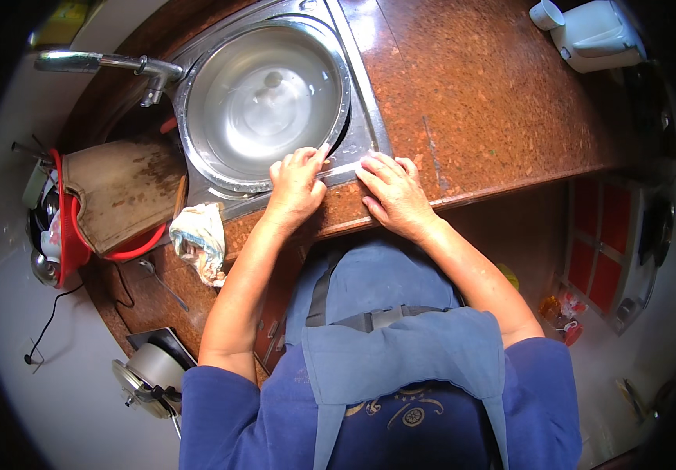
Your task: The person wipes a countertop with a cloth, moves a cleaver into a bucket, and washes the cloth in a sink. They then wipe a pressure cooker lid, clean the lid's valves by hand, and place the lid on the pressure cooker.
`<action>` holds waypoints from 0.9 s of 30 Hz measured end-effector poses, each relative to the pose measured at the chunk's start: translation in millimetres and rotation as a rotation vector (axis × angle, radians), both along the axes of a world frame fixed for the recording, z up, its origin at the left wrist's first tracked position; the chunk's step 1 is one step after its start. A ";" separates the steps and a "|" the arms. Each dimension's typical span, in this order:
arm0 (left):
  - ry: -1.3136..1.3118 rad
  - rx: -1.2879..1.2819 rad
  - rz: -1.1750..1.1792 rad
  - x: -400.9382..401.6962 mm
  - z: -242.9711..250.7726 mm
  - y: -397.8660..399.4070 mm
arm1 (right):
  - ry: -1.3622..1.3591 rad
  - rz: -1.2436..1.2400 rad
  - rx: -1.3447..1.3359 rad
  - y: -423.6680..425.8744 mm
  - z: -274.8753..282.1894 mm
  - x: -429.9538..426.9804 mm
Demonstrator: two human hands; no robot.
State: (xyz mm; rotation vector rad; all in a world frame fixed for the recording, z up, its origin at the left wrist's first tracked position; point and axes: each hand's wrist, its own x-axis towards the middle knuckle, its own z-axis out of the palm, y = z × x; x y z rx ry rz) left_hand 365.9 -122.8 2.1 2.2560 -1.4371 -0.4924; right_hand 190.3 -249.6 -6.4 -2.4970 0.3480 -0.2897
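A large round metal basin [267, 106] holding clear water sits in the stainless steel sink [367, 111]. My left hand [298, 183] rests at the basin's near right rim and the sink's front edge, its fingers partly curled. Just to the right, my right hand [393, 191] lies over the sink's front corner and the brown stone counter, fingers a little spread and holding nothing. Whether the left fingers grip the rim cannot be told. A chrome faucet [159, 70] stands at the basin's upper left, its spout turned away from the water. A crumpled cloth [198, 235] lies left of my left forearm.
A worn wooden board [129, 188] rests over a red plastic basket [73, 235] with dishes. Below it are a spoon [163, 285] and a pressure cooker [153, 370]. A white electric kettle [599, 35] and white cup [547, 14] stand on the stone counter [490, 106] at the upper right.
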 end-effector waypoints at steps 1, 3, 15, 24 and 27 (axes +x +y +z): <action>0.000 0.001 -0.001 4.6 -3.0 0.6 | 0.001 0.005 -0.005 -0.3 0.3 0.3; 0.037 -0.084 0.149 20.0 -12.1 8.7 | 0.012 0.008 -0.018 0.7 2.3 4.8; 0.404 0.075 0.404 74.2 -43.2 29.0 | 0.247 0.214 -0.131 -7.3 6.5 68.7; 0.085 0.094 0.485 94.7 -69.4 24.1 | -0.042 -0.098 -0.242 -36.5 0.2 47.1; 0.527 0.006 0.445 84.1 -59.1 20.5 | -0.084 -0.173 -0.249 -38.4 11.9 29.6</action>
